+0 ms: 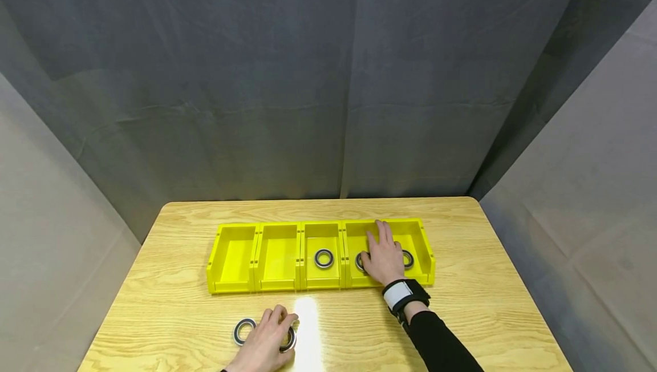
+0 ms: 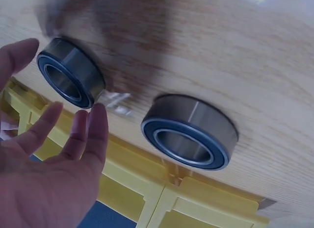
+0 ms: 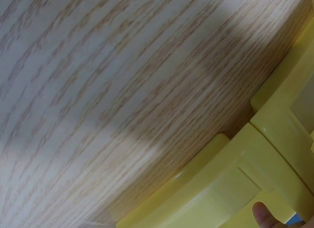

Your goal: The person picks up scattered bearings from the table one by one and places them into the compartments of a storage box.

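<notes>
On the table near its front, my left hand [image 1: 264, 342] reaches round a ball bearing [image 1: 289, 339], thumb and fingers spread about it. The left wrist view shows that bearing [image 2: 71, 72] with fingertips right at its edge. A second bearing [image 1: 244, 331] lies just left of this hand. My right hand [image 1: 386, 258] is over the right part of the row of yellow bins [image 1: 277, 287], fingers extended. Its thumb overlaps a bearing [image 1: 359, 262] there, and another bearing [image 1: 408, 259] shows partly past the hand's other side. The right wrist view catches only a fingertip [image 3: 262, 213].
The third bin from the left holds a bearing [image 1: 324, 258]. The bins stand side by side on a wooden table [image 1: 169, 280]. Grey cloth [image 1: 246, 104] hangs behind the table, with lighter cloth panels [image 1: 580, 201] at both sides.
</notes>
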{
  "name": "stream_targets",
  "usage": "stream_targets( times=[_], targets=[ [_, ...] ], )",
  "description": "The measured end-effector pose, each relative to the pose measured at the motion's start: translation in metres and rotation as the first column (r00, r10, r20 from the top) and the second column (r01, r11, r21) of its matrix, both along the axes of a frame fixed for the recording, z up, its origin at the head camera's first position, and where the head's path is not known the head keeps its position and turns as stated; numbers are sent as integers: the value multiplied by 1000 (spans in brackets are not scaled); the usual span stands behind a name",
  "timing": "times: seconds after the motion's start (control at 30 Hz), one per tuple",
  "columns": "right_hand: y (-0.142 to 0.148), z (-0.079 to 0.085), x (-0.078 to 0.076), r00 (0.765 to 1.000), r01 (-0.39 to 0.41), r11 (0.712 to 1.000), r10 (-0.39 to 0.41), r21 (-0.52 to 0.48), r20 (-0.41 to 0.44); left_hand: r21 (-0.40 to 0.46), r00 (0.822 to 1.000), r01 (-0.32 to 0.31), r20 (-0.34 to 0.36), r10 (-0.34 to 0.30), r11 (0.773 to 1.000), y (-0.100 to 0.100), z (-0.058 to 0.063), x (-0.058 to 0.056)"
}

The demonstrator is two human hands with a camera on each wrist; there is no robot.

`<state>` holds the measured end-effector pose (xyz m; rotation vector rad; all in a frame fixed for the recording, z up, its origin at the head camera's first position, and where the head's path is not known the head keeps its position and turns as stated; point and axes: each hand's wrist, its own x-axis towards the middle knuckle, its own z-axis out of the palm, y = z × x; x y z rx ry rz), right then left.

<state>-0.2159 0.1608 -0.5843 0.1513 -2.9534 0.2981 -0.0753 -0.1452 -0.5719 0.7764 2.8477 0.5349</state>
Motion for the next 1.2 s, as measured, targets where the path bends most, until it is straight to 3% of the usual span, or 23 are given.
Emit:
stream_targets(
  times=[0.27, 0.97, 1.2],
  targets=[
    [0, -1, -1, 1000, 3, 1000, -3, 12, 12, -20, 997, 32, 69, -31, 999, -1, -1, -1],
    [0, -1, 0, 999, 3, 1000, -4, 19, 32, 19, 995, 22, 97, -23, 1000, -1, -2, 0],
    [0, -2, -1, 1000, 4, 1000, -5, 20, 19, 43, 995, -16, 100, 12, 999, 0, 0, -2]
  ],
)
